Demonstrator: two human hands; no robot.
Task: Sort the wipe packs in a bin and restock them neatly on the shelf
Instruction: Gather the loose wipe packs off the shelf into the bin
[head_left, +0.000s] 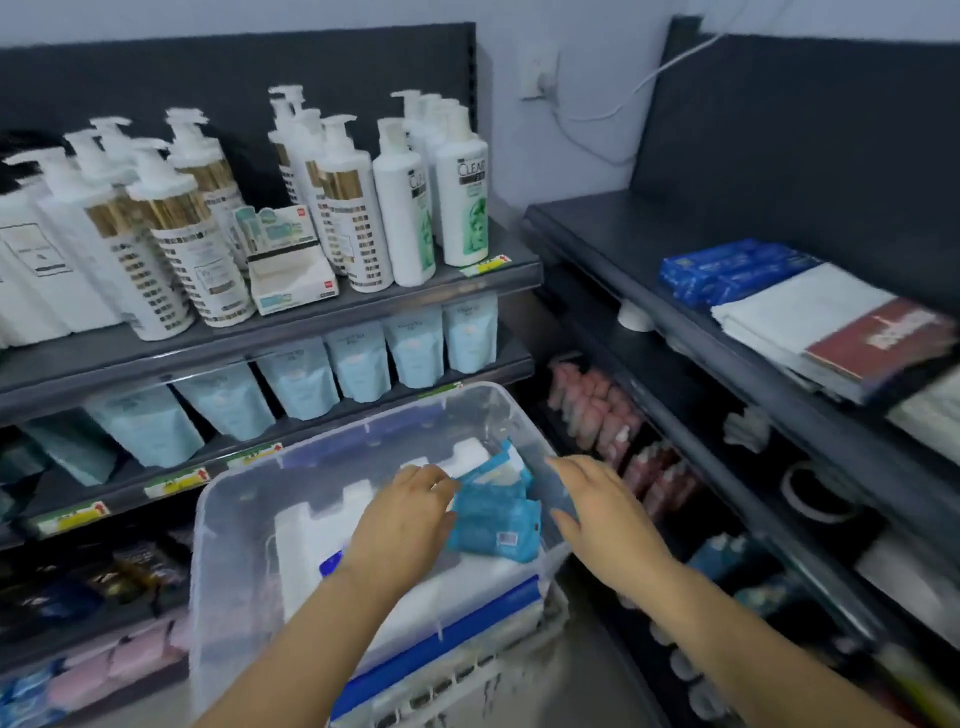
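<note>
Dark grey shop shelving (415, 293) surrounds our clear plastic bin (223, 545); left hand (410, 512) curls on the small blue wipe packs (498, 519), right hand (597, 512) hovers spread. We should gather them squarely together.

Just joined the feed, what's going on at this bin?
A person is working over the clear bin. The left hand grips the edge of the blue wipe packs, which lie on the white packs inside it. The right hand reaches toward the same blue packs, fingers relaxed, holding nothing. Nothing is lifted toward the shelf yet.
</note>
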